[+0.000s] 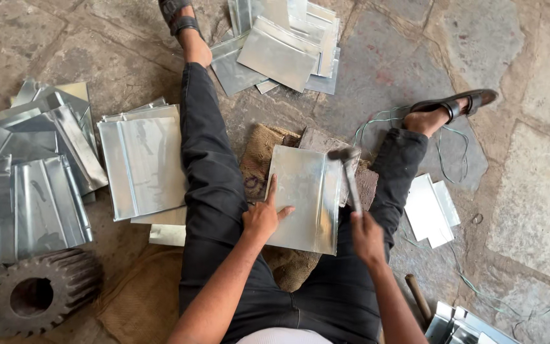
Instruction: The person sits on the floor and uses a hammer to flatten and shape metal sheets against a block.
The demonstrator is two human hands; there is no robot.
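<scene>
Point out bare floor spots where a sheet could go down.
Bare stone floor right of the sandalled foot; more at top left above the folded sheets. Crowded: between the legs, where left hand pins a sheet, right hand grips the hammer.

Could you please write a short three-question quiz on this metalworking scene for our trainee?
1. True or false: the right hand grips a hammer over the folded edge of the metal sheet.
2. What does the left hand do? A) presses the metal sheet flat B) lifts the gear wheel C) pulls the wire
3. Fill in: under the sheet lies a piece of ____ cloth.

Key: 1 true; 2 A; 3 burlap
</scene>
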